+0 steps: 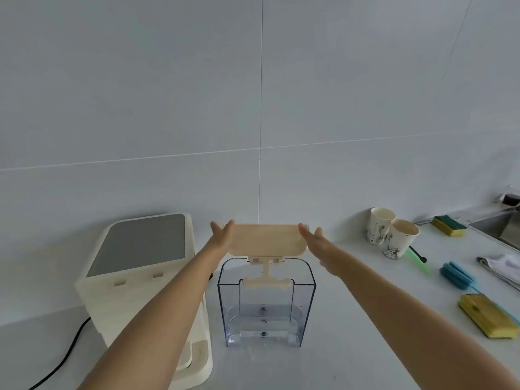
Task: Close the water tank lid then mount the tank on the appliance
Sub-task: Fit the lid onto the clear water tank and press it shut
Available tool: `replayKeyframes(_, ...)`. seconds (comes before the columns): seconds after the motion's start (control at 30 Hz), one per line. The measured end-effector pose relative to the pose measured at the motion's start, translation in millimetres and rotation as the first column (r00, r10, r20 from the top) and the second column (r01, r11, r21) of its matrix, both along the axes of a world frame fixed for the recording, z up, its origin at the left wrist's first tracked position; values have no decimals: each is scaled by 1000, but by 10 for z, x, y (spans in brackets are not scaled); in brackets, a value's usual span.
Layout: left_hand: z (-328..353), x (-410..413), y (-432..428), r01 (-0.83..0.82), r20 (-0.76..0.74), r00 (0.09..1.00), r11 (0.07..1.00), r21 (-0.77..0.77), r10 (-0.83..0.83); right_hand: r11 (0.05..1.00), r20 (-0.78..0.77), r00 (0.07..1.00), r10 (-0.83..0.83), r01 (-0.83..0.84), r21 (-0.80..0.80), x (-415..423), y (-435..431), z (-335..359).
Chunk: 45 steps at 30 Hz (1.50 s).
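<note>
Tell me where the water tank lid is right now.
In the head view the lid is at centre, hinged open above the clear water tank, between the left hand and right hand touching its ends, right of the cream appliance.

Two hands (222, 235) (313, 238), two cups (380, 229) (401, 241), one tank (305, 311)

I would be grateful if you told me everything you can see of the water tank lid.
The water tank lid is a wide, cream, plastic-looking panel with rounded corners. It stands raised open, tilted above the clear water tank, joined to it by a T-shaped cream hinge piece. The left hand touches its left end and the right hand its right end, fingers fairly straight.
</note>
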<state>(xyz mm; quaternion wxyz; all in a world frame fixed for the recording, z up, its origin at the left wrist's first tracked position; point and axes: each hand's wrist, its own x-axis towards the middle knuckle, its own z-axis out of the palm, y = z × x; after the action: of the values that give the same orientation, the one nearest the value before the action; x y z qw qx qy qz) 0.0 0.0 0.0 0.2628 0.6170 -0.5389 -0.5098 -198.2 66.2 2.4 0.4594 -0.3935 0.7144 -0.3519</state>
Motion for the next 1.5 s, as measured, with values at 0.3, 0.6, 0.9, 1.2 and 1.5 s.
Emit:
replayKeyframes(0.3, -32, -8, -156, -41, -124, 991, 993, 112, 55, 997, 124, 991, -59, 52, 62, -79, -265, -107)
replayKeyframes(0.6, 14, 32, -88, -93, -158, 982, 992, 84, 105, 991, 165, 977, -134, 131, 27, -47, -218, -81)
replayKeyframes(0.9, -114, 178, 122, -99, -147, 983, 994, 55, 106, 979, 163, 974, -160, 178, -102, 31, 71, -168)
replayKeyframes(1.2, -252, 242, 511, -85, -153, 985, 996, -1, 84, 974, 88, 988, -130, 144, -175, 108, 411, -376)
replayKeyframes(1.5, -395, 260, 790, -68, -46, 997, 991, -112, 63, 974, 25, 994, -106, 108, -201, 189, 629, -564)
